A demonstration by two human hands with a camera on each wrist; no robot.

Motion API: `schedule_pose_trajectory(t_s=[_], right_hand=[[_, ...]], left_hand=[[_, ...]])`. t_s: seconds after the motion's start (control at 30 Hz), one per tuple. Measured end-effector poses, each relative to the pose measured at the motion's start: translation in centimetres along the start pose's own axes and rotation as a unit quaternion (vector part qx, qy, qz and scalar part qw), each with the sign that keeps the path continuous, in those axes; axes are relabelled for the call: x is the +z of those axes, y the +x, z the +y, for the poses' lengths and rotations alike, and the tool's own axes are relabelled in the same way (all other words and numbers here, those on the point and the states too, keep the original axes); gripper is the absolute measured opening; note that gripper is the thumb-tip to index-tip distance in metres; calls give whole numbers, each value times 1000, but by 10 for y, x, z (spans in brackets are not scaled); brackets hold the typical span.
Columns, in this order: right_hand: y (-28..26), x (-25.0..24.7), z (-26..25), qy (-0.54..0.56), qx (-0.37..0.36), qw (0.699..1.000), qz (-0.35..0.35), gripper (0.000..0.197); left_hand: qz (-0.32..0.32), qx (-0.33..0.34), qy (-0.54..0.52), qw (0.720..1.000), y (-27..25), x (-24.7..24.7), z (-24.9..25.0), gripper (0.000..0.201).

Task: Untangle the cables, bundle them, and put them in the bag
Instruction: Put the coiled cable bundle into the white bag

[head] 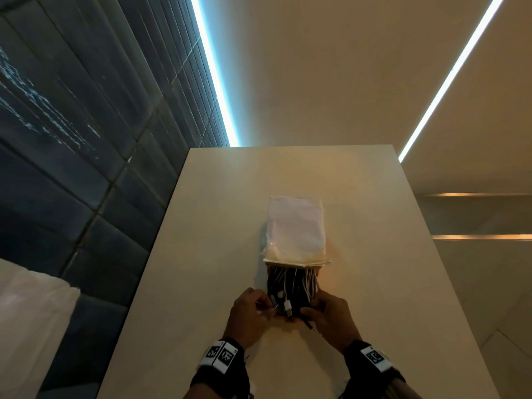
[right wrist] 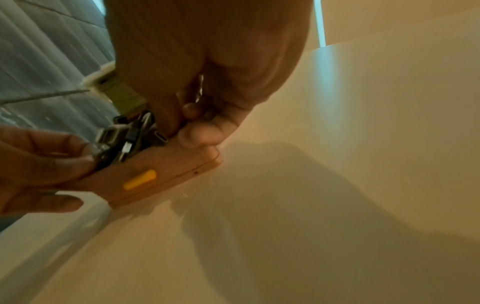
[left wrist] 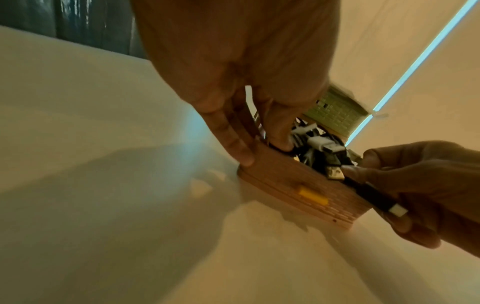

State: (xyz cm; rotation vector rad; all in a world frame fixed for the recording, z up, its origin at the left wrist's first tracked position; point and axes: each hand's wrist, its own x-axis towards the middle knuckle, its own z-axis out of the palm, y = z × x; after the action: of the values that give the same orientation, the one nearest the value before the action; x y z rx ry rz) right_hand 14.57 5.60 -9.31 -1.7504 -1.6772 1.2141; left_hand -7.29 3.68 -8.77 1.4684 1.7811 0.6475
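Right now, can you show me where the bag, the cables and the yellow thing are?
bag [head: 296, 226], head view, middle of its white cloth.
cables [head: 290, 286], head view, bunch below the bag's mouth.
yellow thing [right wrist: 139, 179], right wrist view, its middle, on the wooden block.

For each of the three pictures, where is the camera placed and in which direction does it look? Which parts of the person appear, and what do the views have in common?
Head: worn above, facing forward and down at the table, bag and cables; both hands and wristbands show.
Left wrist: low, along the left hand toward the connectors; the right hand shows.
Right wrist: low, along the right hand toward the wooden block; the left hand shows.
Shared: both wrist views show the block's yellow mark.
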Motion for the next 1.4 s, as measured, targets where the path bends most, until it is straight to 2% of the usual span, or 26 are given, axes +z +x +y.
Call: schedule_pose_trajectory(t_s=[0.07,0.1,0.17,0.23,0.33,0.4,0.5,0.57,0.63,0.7,0.8,0.93,1.07,1.13,1.2,1.3,1.4], right_hand=[[0,5,-1,-34,-26,999,11,35],[0,6,-1,-47,-43,998,10,34],[-1,3,-1,-73,-63,995,-13,22],[-3,-4,3,-94,-83,991,-43,16],[-13,-16,4,-36,-89,994,-42,14],[-18,-23,-3,10,-70,997,-20,14],[-10,-30,-7,40,-52,993,96,18],[2,-32,-7,60,-22,988,138,11],[12,-26,-12,95,14,988,125,7],[17,-19,-17,116,42,986,112,15],[25,-11,-15,146,101,978,108,20],[32,-8,-18,164,152,968,114,20],[26,-9,-25,79,79,988,109,19],[16,-16,-24,69,44,995,59,13],[4,-26,-20,53,-1,998,-25,16],[-4,-34,-6,-89,-88,983,-132,27],[0,-34,-3,-168,-124,970,-128,10]], left_hand=[[-27,-12,8,1000,-6,-3,10,24],[-26,-26,22,999,-8,-2,17,31],[-3,-49,72,996,-10,4,27,45],[20,-66,119,990,-7,11,36,43],[33,-91,134,986,-3,17,38,41],[35,-95,131,986,-1,18,35,43],[48,-74,120,989,-2,21,32,44],[54,-51,105,992,-3,22,28,44],[47,-26,98,994,-6,23,23,43],[34,4,97,995,-7,23,18,41],[24,41,113,992,-8,20,17,25],[36,44,151,987,-9,18,21,14],[36,17,172,984,-7,17,27,14],[35,16,171,984,-7,16,27,12],[30,17,170,985,-6,16,26,10],[18,22,156,987,-9,14,23,10],[13,28,147,989,-12,11,24,29]])
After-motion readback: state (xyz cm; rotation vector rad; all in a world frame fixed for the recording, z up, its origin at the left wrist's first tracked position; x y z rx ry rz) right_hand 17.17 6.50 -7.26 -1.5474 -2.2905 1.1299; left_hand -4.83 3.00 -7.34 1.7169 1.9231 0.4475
